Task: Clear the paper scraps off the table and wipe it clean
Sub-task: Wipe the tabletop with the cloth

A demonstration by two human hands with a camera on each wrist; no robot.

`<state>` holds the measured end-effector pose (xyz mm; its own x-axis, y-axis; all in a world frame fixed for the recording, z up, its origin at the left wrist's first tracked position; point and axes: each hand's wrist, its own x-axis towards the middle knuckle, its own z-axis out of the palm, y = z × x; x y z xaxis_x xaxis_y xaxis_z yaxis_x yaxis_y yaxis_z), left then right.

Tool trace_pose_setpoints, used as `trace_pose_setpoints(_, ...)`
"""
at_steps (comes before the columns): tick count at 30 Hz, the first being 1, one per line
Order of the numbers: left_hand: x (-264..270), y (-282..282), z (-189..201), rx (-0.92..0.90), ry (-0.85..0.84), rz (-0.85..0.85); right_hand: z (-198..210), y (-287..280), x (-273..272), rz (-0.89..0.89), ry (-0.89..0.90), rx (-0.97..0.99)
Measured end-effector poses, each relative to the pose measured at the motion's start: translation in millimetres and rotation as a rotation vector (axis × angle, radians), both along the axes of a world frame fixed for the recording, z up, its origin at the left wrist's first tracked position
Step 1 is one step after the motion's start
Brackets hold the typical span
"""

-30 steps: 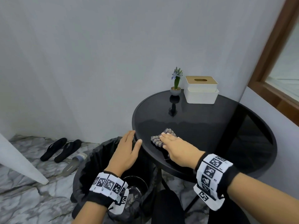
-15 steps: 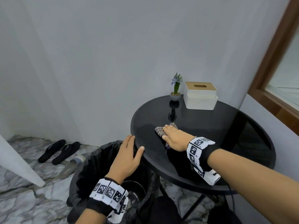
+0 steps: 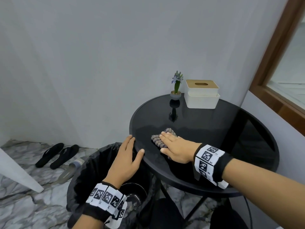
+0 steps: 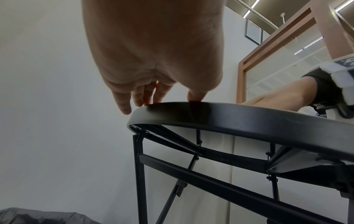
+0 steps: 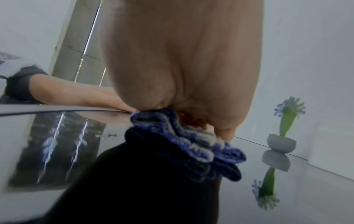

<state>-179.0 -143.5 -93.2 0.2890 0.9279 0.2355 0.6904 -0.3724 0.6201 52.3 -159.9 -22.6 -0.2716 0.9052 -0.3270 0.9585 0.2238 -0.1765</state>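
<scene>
A round black glossy table (image 3: 231,129) stands by the wall. A grey-blue knobbly cloth (image 3: 156,139) (image 5: 191,144) lies on its left part. My right hand (image 3: 175,146) presses flat on the cloth with straight fingers. My left hand (image 3: 127,156) rests open on the table's left rim (image 4: 210,112), fingertips (image 4: 145,98) on top of the edge, over the bin. I see no paper scraps on the tabletop.
A bin with a black liner (image 3: 99,162) stands under the table's left edge. A small potted flower (image 3: 176,86) and a white tissue box (image 3: 202,95) sit at the table's back. Slippers (image 3: 56,154) lie on the marble floor at left. A wood-framed window (image 3: 280,63) is at right.
My right hand slid the cloth away toward the table's middle, then back nearer the left edge. The left hand stayed on the rim.
</scene>
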Motion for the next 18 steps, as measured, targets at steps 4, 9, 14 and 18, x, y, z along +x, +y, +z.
trace_pose_setpoints(4, -3, 0, 0, 0.001, -0.020, 0.008, -1, 13, 17, -0.100, -0.016, 0.025)
trace_pose_setpoints(9, -3, 1, 1, 0.001, -0.027, 0.019, 0, 30, -1, -0.138, -0.002, 0.012)
trace_pose_setpoints(14, -4, 2, 1, 0.003, -0.023, 0.023, 3, 19, -25, 0.015, 0.002, -0.064)
trace_pose_setpoints(18, -4, 2, 1, 0.010, -0.025, 0.021, 6, -8, -24, 0.158, -0.006, -0.112)
